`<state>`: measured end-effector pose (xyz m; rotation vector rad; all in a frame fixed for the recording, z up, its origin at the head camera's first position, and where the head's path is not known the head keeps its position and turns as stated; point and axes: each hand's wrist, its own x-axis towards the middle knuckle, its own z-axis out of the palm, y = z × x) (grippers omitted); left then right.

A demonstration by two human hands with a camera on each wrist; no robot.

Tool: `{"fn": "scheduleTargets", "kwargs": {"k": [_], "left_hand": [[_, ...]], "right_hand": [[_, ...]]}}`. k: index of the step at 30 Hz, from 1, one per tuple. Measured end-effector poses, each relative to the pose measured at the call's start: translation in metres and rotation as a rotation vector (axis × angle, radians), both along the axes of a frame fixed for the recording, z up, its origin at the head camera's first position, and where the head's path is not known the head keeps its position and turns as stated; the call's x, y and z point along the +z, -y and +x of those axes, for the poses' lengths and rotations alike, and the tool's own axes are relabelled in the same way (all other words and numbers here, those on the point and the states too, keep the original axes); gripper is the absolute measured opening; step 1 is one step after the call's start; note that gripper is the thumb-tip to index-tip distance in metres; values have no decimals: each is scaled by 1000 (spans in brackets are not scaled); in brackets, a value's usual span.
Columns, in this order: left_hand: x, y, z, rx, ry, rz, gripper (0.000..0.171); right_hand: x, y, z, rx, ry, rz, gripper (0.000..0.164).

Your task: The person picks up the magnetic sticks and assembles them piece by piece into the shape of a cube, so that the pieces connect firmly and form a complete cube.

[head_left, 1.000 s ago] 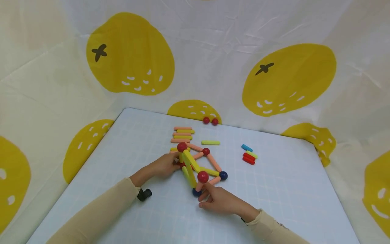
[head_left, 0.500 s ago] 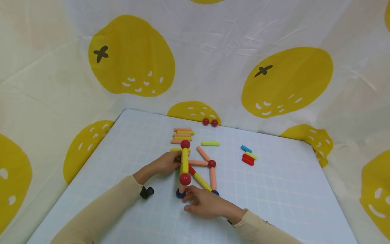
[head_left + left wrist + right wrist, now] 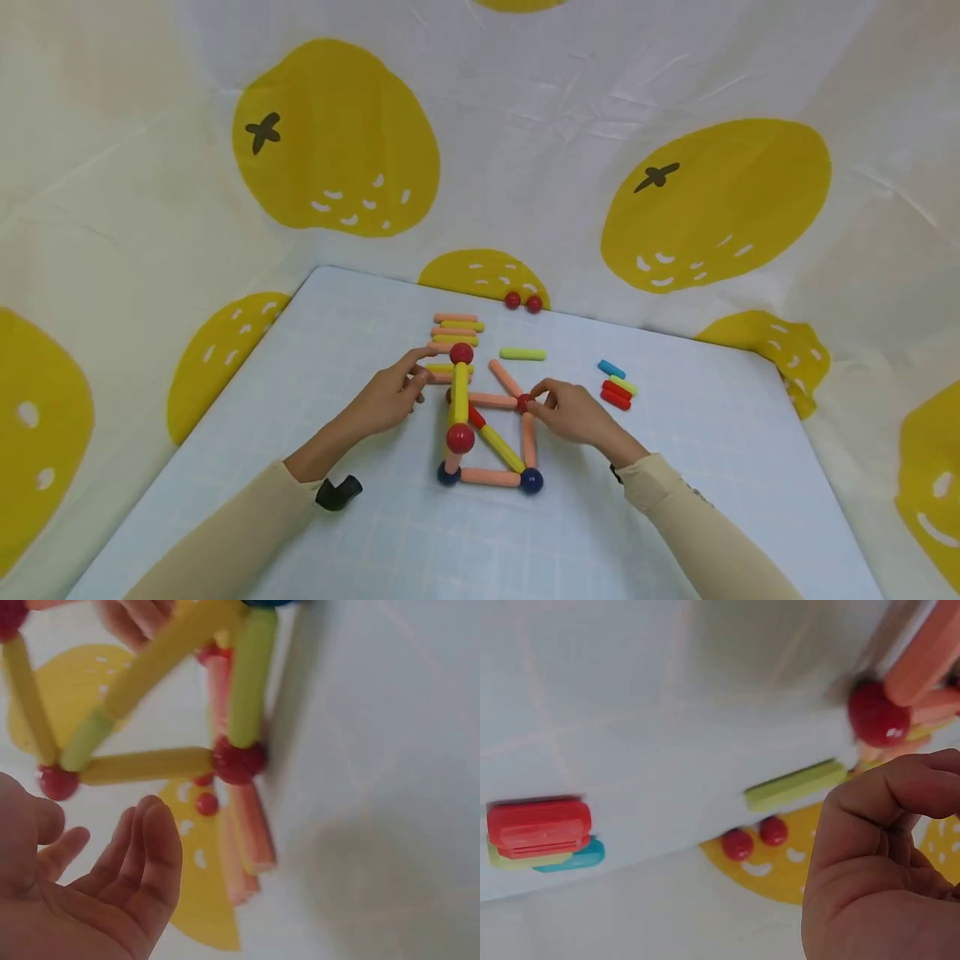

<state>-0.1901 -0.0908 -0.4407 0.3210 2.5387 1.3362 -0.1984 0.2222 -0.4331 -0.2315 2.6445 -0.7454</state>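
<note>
A structure of rods and balls stands mid-table. A yellow rod (image 3: pixel 460 393) joins its upper red balls, the nearer red ball (image 3: pixel 460 438) above a navy ball (image 3: pixel 448 473). Flat to its right, peach rods (image 3: pixel 491 477) link another navy ball (image 3: pixel 532 480) and a red ball (image 3: pixel 525 403). A red-and-yellow diagonal (image 3: pixel 501 448) crosses that frame. My left hand (image 3: pixel 385 398) is left of the structure, fingers loosely bent, apart from it in the left wrist view. My right hand (image 3: pixel 573 412) hovers with bent fingers close over the low red ball, which shows uncovered in the right wrist view.
Loose peach and yellow rods (image 3: pixel 456 327) lie in a row behind the structure. A lime rod (image 3: pixel 522 354) and two red balls (image 3: pixel 522 302) are farther back. Short red rods (image 3: pixel 617 395), a lime one and a blue rod (image 3: pixel 611 368) sit on the right.
The structure has turned and its flat frame shifted. My left hand has let go and drawn back left. My right hand has moved from the front corner to the right-side red ball.
</note>
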Motion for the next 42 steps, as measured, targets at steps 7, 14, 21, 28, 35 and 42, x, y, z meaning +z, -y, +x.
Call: {"fn": "scheduleTargets", "kwargs": {"k": [7, 14, 21, 28, 35, 42], "left_hand": [[22, -1, 27, -135, 69, 184, 41], [36, -13, 47, -299, 138, 158, 44], [38, -25, 61, -285, 196, 239, 30], [33, -21, 56, -271, 169, 254, 28], [29, -17, 45, -285, 152, 267, 27], [27, -16, 35, -278, 139, 234, 31]], "right_hand": [[-21, -5, -42, 6, 21, 35, 30], [-32, 5, -52, 17, 46, 77, 39], [-27, 22, -47, 13, 42, 89, 32], [-30, 30, -49, -45, 17, 154, 26], [-41, 25, -50, -91, -49, 105, 30], [-38, 12, -50, -180, -68, -19, 36]]}}
